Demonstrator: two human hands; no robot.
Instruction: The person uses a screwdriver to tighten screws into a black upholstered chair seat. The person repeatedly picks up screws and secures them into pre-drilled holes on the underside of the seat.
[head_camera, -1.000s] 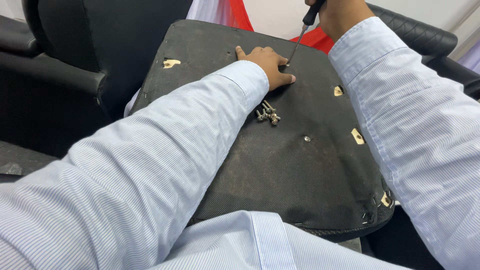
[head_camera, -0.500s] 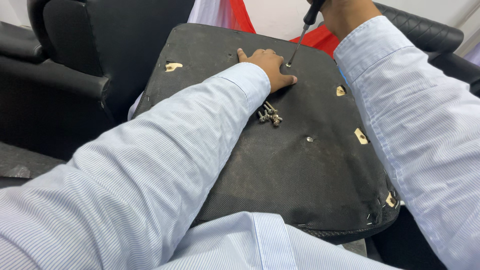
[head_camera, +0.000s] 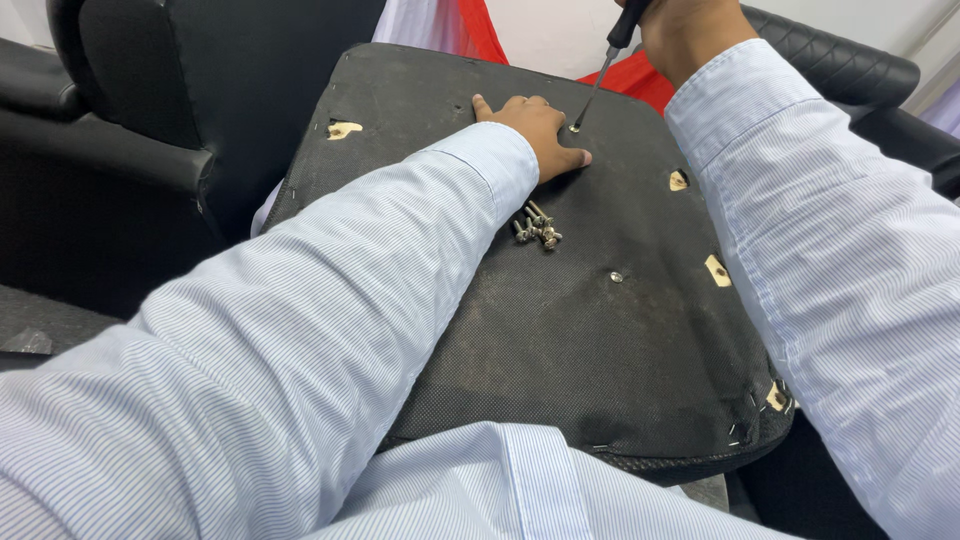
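A black fabric-covered seat base (head_camera: 600, 350) lies underside up in front of me. My left hand (head_camera: 540, 130) presses flat on it with fingers spread, next to a screw (head_camera: 575, 127) set in the panel. My right hand (head_camera: 690, 25), at the top edge of the view, grips a black-handled screwdriver (head_camera: 603, 68) whose tip rests on that screw. A small pile of loose silver screws (head_camera: 535, 230) lies just below my left wrist. One more screw head (head_camera: 616, 276) sits in the panel further down.
A black chair back (head_camera: 200, 90) stands at the left beside the seat base. A black quilted armrest (head_camera: 850, 70) is at the upper right, with red cloth (head_camera: 640, 88) behind the panel. Torn spots showing pale wood (head_camera: 717, 270) dot the panel's edges.
The view has shifted slightly; both hands stay at the same screw, with the screwdriver still on it. The loose screws have not moved.
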